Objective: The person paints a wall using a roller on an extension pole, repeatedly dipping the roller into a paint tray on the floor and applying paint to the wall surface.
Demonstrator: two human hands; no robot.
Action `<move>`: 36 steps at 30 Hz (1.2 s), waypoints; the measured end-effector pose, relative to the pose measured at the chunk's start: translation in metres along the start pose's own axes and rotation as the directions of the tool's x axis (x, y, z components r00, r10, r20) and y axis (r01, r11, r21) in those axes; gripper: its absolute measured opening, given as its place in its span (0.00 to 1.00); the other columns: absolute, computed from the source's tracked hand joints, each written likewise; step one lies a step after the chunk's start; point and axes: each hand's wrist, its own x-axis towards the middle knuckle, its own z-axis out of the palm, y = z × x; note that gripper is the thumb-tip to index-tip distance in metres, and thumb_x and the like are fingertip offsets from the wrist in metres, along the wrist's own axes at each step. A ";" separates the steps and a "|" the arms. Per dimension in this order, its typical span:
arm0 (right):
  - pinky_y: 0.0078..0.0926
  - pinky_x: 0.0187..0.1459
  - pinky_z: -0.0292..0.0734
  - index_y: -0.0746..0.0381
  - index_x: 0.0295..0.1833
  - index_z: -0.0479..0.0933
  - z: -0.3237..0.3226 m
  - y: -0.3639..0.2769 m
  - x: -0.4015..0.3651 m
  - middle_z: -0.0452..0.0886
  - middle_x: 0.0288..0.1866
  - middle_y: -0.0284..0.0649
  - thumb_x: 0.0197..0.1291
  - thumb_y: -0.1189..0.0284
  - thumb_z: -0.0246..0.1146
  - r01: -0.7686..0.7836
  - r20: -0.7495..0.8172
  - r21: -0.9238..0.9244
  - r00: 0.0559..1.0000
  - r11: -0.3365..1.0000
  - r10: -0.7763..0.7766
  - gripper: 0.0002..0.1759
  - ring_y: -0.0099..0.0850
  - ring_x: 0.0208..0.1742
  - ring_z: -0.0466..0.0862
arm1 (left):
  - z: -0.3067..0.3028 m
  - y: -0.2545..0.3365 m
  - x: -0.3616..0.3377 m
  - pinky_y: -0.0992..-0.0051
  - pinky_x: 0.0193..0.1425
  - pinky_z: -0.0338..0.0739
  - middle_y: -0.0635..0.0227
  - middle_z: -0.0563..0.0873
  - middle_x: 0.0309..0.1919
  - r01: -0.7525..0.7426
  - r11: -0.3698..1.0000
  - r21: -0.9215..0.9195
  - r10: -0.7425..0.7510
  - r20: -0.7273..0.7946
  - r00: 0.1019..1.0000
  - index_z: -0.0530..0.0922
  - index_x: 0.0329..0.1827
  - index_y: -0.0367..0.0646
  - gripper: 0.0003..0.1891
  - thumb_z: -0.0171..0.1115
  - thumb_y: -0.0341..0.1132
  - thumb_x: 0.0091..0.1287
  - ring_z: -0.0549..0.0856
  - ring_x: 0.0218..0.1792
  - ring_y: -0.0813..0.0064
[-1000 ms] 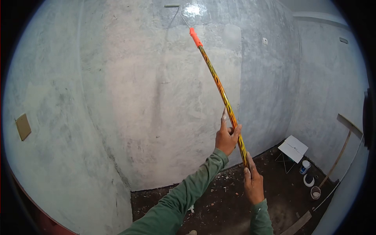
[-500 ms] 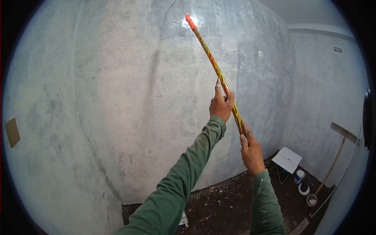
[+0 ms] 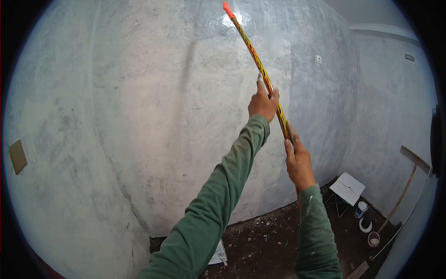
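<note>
Both hands grip a long paint roller pole (image 3: 253, 55) patterned in yellow, orange and black, with an orange handle (image 3: 228, 10) at its upper end. My left hand (image 3: 264, 103) is closed around the middle of the pole, index finger stretched along it. Lower down, my right hand (image 3: 299, 162) wraps the pole near its bottom part. The pole leans up and to the left in front of a patchy grey-white wall (image 3: 209, 139). Its roller head lies beyond the top edge of the view.
A white-topped folding stool (image 3: 347, 188) stands at the lower right beside a paint can (image 3: 361, 209), a white tub (image 3: 365, 225) and a bucket (image 3: 373, 239). A long-handled wooden tool (image 3: 399, 195) leans on the right wall. Debris dots the dark floor (image 3: 260, 246).
Both hands and the pole have moved upward in view, and the wire frame above the orange handle has mostly left the picture. The view has shifted slightly.
</note>
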 end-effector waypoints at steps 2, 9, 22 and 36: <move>0.42 0.56 0.75 0.52 0.74 0.59 0.004 0.014 -0.030 0.76 0.60 0.56 0.72 0.71 0.48 0.013 0.012 0.014 1.000 1.000 -0.013 0.26 0.54 0.58 0.78 | 0.008 -0.016 -0.033 0.56 0.36 0.80 0.50 0.86 0.29 -0.058 0.998 0.034 0.059 -0.043 0.997 0.49 0.76 0.48 0.37 0.56 0.44 0.67 0.86 0.30 0.49; 0.38 0.53 0.75 0.53 0.75 0.57 0.001 0.029 -0.141 0.76 0.57 0.60 0.70 0.74 0.48 -0.039 0.054 0.031 0.998 0.999 0.038 0.28 0.55 0.55 0.79 | 0.012 -0.046 -0.157 0.60 0.27 0.78 0.54 0.85 0.24 0.055 0.998 -0.019 -0.054 0.072 0.996 0.43 0.78 0.49 0.39 0.54 0.42 0.69 0.84 0.23 0.53; 0.28 0.33 0.73 0.50 0.75 0.56 -0.031 0.028 -0.248 0.81 0.38 0.57 0.68 0.76 0.51 -0.421 0.252 -0.022 0.876 0.907 0.412 0.31 0.51 0.29 0.81 | 0.015 -0.041 -0.280 0.66 0.24 0.75 0.61 0.82 0.19 0.162 0.986 -0.046 -0.154 0.142 0.978 0.43 0.77 0.46 0.38 0.55 0.37 0.69 0.84 0.19 0.61; 0.29 0.33 0.74 0.49 0.76 0.55 -0.030 0.017 -0.219 0.80 0.39 0.58 0.69 0.75 0.50 -0.304 0.213 0.011 0.931 0.952 0.295 0.31 0.51 0.26 0.79 | 0.003 -0.030 -0.249 0.62 0.26 0.78 0.59 0.84 0.23 0.152 0.988 -0.023 -0.147 0.136 0.980 0.43 0.77 0.47 0.39 0.55 0.39 0.69 0.85 0.23 0.56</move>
